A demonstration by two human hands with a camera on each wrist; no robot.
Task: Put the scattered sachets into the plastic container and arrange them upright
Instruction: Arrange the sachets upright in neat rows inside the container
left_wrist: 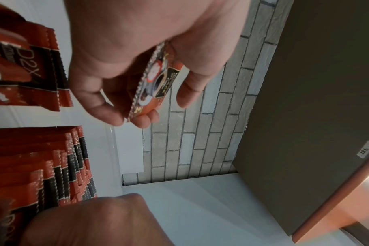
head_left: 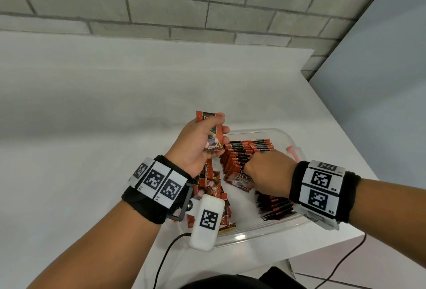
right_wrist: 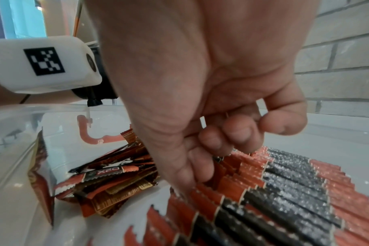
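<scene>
Your clear plastic container (head_left: 258,231) sits at the near right corner of the white tabletop (head_left: 103,109), its near rim close to the tabletop's front edge and its right wall close to the side edge. To the left and behind it the tabletop runs bare up to the brick wall (head_left: 184,7).

Your left hand (head_left: 196,148) hovers over the container's far left corner, thumb and fingers (left_wrist: 107,109) curled round one coffee sachet (head_left: 213,133), held roughly upright by its long edges. Your right hand (head_left: 267,169) is down inside the container, its fingers (right_wrist: 213,143) curled and the fingertips pressed into the top edges of the far row of upright sachets (head_left: 247,152); whether they pinch one sachet you cannot tell from these views.

Inside the container there are two rows standing on edge: that far row, and a near row (head_left: 274,205) partly hidden under your right wrist. Each is too tightly packed to count. A loose pile of sachets (head_left: 211,187) lies flat along the left side, and one single sachet (head_left: 238,179) lies flat between the rows, just under your right hand.
</scene>
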